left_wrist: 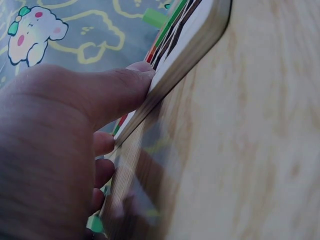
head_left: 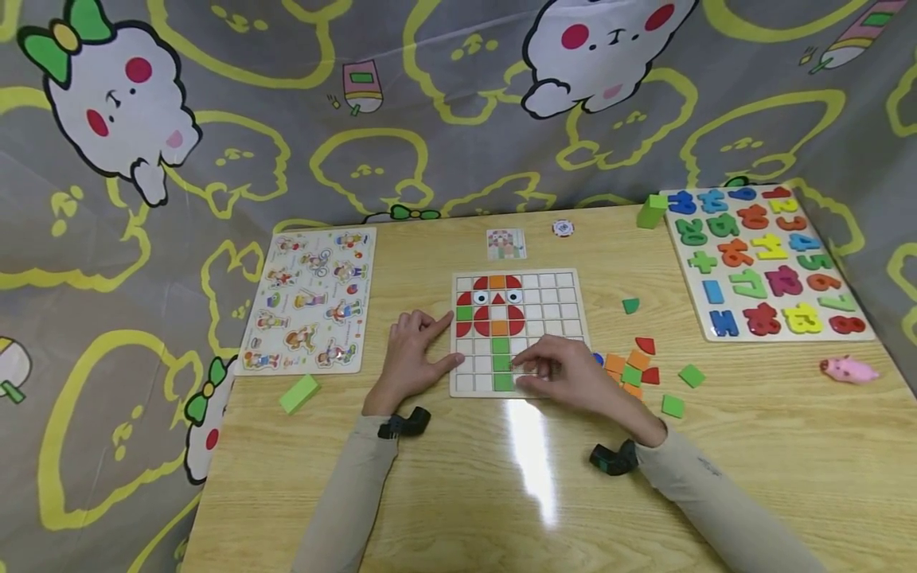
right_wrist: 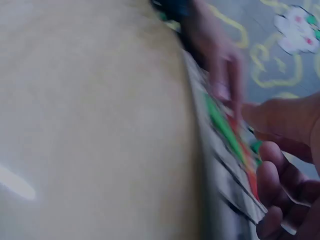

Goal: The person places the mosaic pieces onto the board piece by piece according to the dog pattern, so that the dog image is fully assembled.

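Observation:
A square wooden grid board (head_left: 552, 312) lies on the table, with red, orange, white and green tiles forming a face above a green column (head_left: 501, 347). My left hand (head_left: 411, 358) rests at the board's left edge, thumb and index fingertip touching it; in the left wrist view the thumb (left_wrist: 117, 90) lies against that edge. Over the lower middle of the board is my right hand (head_left: 566, 372), fingers loosely bent. Its fingertips are right beside the green column, with a gap between thumb and index finger. No tile shows between the fingers (right_wrist: 270, 165) in the right wrist view.
Loose orange tiles (head_left: 638, 360), green and red pieces lie right of the board. A pattern card (head_left: 505, 243) and a round chip (head_left: 563, 228) lie behind it. At left stands a picture puzzle (head_left: 308, 302); at right, a number puzzle (head_left: 770, 263) and a pink pig (head_left: 848, 369).

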`<action>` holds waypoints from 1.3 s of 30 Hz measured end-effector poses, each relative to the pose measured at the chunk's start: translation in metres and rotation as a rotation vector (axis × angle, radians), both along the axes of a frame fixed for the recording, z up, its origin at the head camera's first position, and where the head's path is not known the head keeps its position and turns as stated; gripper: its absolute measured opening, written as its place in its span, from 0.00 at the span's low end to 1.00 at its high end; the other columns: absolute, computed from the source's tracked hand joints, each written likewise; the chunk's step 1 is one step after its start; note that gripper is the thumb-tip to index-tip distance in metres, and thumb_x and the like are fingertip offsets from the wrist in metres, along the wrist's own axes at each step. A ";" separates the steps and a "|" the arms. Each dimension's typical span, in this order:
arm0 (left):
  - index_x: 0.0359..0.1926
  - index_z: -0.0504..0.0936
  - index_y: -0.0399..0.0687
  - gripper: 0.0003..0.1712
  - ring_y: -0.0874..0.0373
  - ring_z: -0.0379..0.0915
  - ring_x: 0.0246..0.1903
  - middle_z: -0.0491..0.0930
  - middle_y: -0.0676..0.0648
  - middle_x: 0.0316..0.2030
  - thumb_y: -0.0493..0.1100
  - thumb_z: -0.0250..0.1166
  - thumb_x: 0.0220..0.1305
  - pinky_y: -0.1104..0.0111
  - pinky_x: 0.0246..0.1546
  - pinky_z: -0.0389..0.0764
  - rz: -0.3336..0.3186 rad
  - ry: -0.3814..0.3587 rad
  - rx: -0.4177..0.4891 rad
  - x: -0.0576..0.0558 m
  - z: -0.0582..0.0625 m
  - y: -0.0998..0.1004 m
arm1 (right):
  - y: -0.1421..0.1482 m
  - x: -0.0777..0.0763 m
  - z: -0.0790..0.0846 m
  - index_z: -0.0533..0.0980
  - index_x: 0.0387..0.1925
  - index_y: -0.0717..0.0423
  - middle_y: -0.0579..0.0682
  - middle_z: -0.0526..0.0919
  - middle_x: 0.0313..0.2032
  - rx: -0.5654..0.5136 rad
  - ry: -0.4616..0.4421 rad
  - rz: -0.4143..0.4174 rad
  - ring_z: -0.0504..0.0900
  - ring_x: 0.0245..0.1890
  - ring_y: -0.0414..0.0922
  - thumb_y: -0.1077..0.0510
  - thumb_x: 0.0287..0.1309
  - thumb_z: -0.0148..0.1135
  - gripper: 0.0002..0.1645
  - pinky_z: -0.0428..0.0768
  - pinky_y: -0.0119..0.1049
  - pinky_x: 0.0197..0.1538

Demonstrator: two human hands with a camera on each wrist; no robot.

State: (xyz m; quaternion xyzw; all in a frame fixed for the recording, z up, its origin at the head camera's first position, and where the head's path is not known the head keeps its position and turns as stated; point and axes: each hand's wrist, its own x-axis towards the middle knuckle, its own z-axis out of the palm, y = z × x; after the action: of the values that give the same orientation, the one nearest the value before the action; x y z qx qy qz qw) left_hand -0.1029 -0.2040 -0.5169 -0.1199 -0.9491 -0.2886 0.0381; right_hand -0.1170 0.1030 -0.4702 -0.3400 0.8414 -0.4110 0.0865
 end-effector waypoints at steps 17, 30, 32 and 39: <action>0.70 0.70 0.61 0.42 0.54 0.57 0.42 0.68 0.50 0.46 0.66 0.68 0.56 0.60 0.45 0.58 0.010 -0.007 0.022 0.003 -0.001 -0.003 | 0.107 -0.022 0.014 0.85 0.40 0.52 0.43 0.81 0.31 0.333 -0.023 -0.163 0.74 0.29 0.40 0.52 0.51 0.76 0.15 0.73 0.32 0.34; 0.70 0.70 0.60 0.42 0.53 0.57 0.42 0.68 0.49 0.46 0.65 0.67 0.57 0.59 0.46 0.57 -0.004 -0.012 0.011 0.001 0.003 0.002 | 0.116 -0.033 0.013 0.73 0.47 0.54 0.50 0.77 0.31 0.269 -0.098 -0.247 0.73 0.28 0.45 0.59 0.62 0.66 0.14 0.72 0.32 0.29; 0.70 0.70 0.60 0.42 0.53 0.57 0.42 0.68 0.49 0.46 0.66 0.67 0.57 0.59 0.45 0.57 -0.005 -0.013 0.007 0.001 0.003 0.002 | 0.114 -0.035 0.012 0.73 0.50 0.53 0.50 0.76 0.31 0.187 -0.104 -0.264 0.73 0.27 0.45 0.59 0.64 0.64 0.14 0.72 0.32 0.29; 0.70 0.71 0.59 0.42 0.52 0.57 0.42 0.68 0.49 0.46 0.65 0.68 0.57 0.59 0.45 0.57 -0.002 -0.008 0.028 0.002 0.005 0.002 | 0.085 -0.044 0.018 0.79 0.48 0.50 0.53 0.80 0.33 -0.090 -0.188 -0.371 0.78 0.29 0.47 0.57 0.61 0.68 0.14 0.76 0.28 0.32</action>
State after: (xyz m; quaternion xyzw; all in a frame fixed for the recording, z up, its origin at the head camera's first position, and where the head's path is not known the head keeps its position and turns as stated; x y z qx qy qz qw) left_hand -0.1009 -0.2020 -0.5123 -0.1192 -0.9451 -0.3023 0.0357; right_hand -0.1614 0.1879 -0.4520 -0.1432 0.8586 -0.4868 0.0722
